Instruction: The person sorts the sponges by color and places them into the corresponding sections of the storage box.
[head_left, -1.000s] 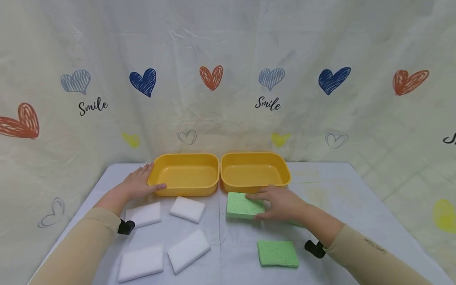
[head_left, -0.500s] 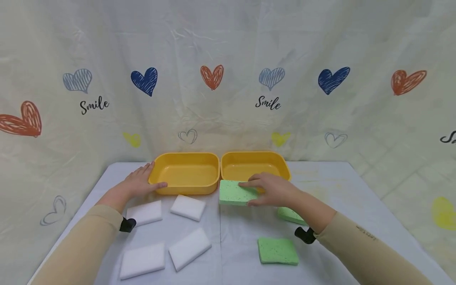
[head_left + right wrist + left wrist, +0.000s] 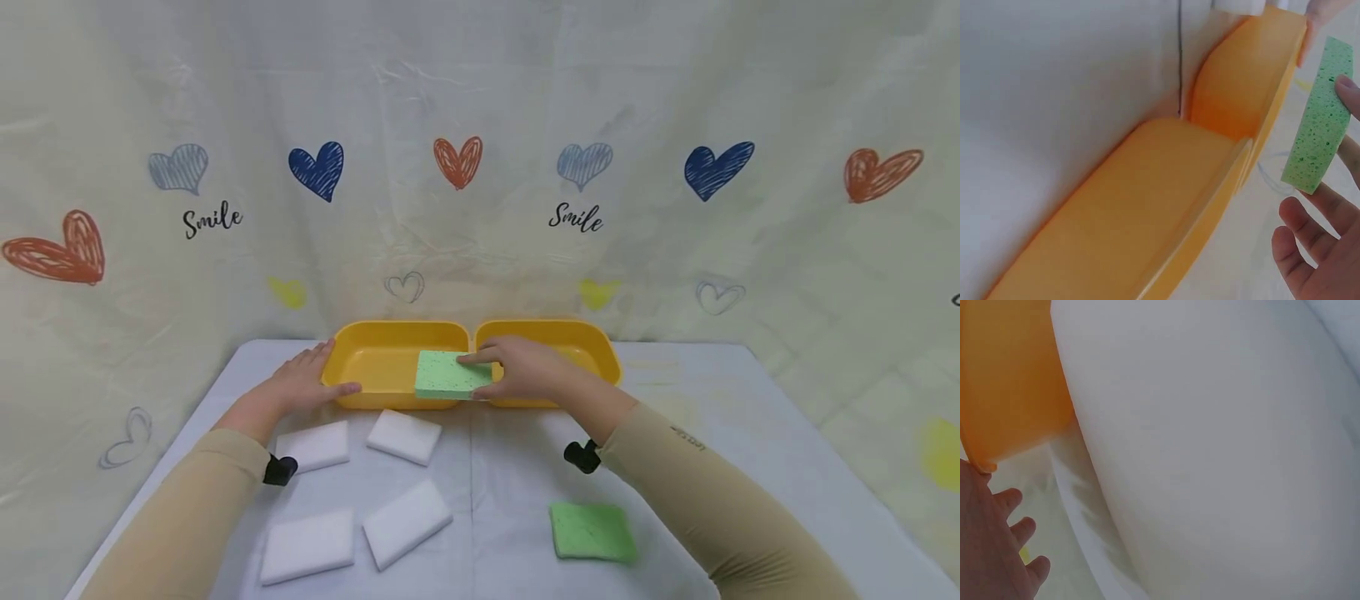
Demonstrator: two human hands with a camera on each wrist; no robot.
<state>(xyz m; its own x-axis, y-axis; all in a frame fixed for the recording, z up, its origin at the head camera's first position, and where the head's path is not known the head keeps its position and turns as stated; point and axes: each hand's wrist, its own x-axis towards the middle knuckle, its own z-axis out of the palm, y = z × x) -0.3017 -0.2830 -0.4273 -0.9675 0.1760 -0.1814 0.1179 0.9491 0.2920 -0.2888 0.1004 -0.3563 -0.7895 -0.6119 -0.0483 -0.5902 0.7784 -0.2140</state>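
In the head view my right hand [image 3: 528, 369] pinches a green sponge [image 3: 447, 375] between thumb and fingers. The sponge overlaps the front right part of the left yellow tray [image 3: 367, 400]; in the right wrist view the green sponge [image 3: 1322, 119] shows above the trays' rims. My left hand [image 3: 303, 382] rests at the left end of the left tray, thumb along its front and fingers spread at the side. Partly behind my right hand stands the right yellow tray [image 3: 592, 342].
White sponges lie in front of the left tray: one [image 3: 315, 446] by the left forearm, one [image 3: 405, 436] behind, two [image 3: 307, 547] [image 3: 407, 523] nearer. A second green sponge [image 3: 592, 531] lies front right. A heart-printed curtain [image 3: 510, 250] hangs behind the white table.
My right hand has carried the green sponge up and left, from in front of the right tray to over the left tray. The left hand stays at its tray.
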